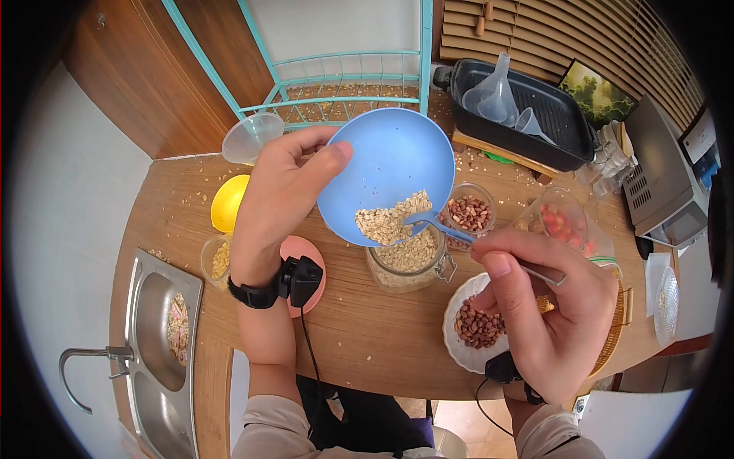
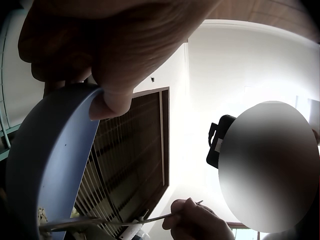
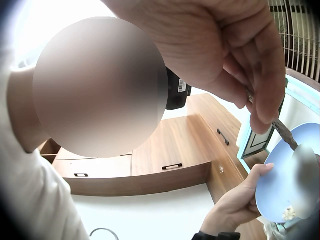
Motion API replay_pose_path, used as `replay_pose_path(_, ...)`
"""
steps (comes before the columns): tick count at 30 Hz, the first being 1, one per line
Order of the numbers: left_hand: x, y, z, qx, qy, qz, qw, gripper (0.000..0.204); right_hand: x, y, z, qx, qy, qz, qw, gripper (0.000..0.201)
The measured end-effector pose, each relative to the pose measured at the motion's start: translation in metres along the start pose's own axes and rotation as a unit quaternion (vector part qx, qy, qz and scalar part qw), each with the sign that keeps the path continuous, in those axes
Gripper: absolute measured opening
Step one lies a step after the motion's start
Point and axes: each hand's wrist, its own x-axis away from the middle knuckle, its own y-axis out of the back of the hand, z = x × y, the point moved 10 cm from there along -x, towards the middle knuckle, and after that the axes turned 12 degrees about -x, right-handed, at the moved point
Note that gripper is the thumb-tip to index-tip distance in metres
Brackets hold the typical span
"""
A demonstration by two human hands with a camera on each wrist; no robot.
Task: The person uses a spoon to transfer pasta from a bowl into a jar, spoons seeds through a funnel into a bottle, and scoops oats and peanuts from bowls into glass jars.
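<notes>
My left hand point(image 1: 287, 180) grips the left rim of a blue bowl point(image 1: 386, 157), thumb inside it. The bowl tilts toward me, and a heap of rolled oats point(image 1: 390, 218) lies along its lower edge. Right below stands a glass jar point(image 1: 401, 277) with oats in it and a wire clasp at its side; the bowl overlaps its mouth in the head view. Between thumb and fingers, my right hand point(image 1: 547, 306) pinches the handle of a metal spoon point(image 1: 451, 229), whose head is at the oats inside the bowl. In the right wrist view the spoon point(image 3: 285, 134) crosses the bowl's edge.
Behind the jar is a glass of peanuts point(image 1: 470, 213); a white bowl point(image 1: 451, 325) with more peanuts sits under my right hand. To the left are a yellow bowl point(image 1: 227, 203), a pink lid point(image 1: 313, 294) and a sink point(image 1: 160, 306). A black pan point(image 1: 558, 107) holds funnels at the back.
</notes>
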Motion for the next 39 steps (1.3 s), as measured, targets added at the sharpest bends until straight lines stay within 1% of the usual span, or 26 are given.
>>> replay_pose_path(7,-0.003,0.002,0.003,-0.006,-0.009,-0.012,1.000,0.037,0.002,-0.001,0.004,0.019,0.010,0.033,0.999,0.013)
replay_pose_path(9,-0.004,0.003,0.007,-0.007,-0.002,-0.017,1.000,0.038,0.004,0.002,0.006,-0.020,0.027,0.017,0.999,0.014)
replay_pose_path(13,-0.004,0.005,0.011,-0.012,0.007,-0.039,0.999,0.040,0.004,-0.002,0.008,-0.035,0.036,0.013,0.999,0.015)
replay_pose_path(15,-0.003,0.006,0.010,-0.023,0.021,-0.038,0.999,0.037,0.006,0.002,0.006,-0.008,-0.009,-0.066,0.998,0.017)
replay_pose_path(16,-0.002,0.006,0.011,-0.034,0.033,-0.040,0.998,0.034,0.006,0.004,0.003,-0.009,-0.014,-0.065,0.998,0.017)
replay_pose_path(18,-0.002,0.006,0.012,-0.015,0.028,-0.047,0.998,0.036,0.005,0.009,0.005,0.063,0.006,-0.069,0.996,0.022)
replay_pose_path(19,-0.002,0.007,0.010,0.004,0.020,-0.057,0.998,0.038,0.007,0.010,0.006,0.075,-0.013,-0.085,0.993,0.025)
replay_pose_path(20,-0.001,0.008,0.010,0.004,0.022,-0.056,0.998,0.038,0.007,0.003,0.004,0.075,-0.016,-0.084,0.993,0.025)
replay_pose_path(22,-0.001,0.007,0.007,0.002,0.021,-0.044,0.999,0.037,0.013,0.017,0.001,0.051,-0.009,-0.204,0.978,0.025)
replay_pose_path(26,-0.001,0.007,0.007,0.005,0.015,-0.032,0.999,0.035,0.011,0.020,-0.001,0.076,-0.001,-0.226,0.971,0.025)
replay_pose_path(28,-0.001,0.008,0.008,0.011,0.018,-0.045,0.999,0.032,0.011,0.021,0.002,0.095,0.022,-0.250,0.963,0.027)
replay_pose_path(32,-0.005,0.009,0.016,0.002,0.028,-0.041,0.999,0.030,0.014,0.021,0.002,0.125,0.009,-0.245,0.961,0.028)
replay_pose_path(34,-0.007,0.012,0.021,-0.011,0.040,-0.056,0.998,0.028,0.011,0.014,0.001,0.122,-0.017,-0.226,0.966,0.028)
replay_pose_path(35,-0.008,0.011,0.022,-0.011,0.040,-0.055,0.998,0.028,0.011,0.014,-0.002,0.122,-0.018,-0.226,0.966,0.028)
replay_pose_path(37,-0.009,0.013,0.027,-0.014,0.061,-0.065,0.996,0.027,0.012,0.015,-0.005,0.089,0.018,-0.230,0.969,0.026)
replay_pose_path(39,-0.010,0.014,0.030,-0.021,0.058,-0.057,0.996,0.027,0.011,0.012,-0.004,0.083,0.016,-0.214,0.973,0.025)
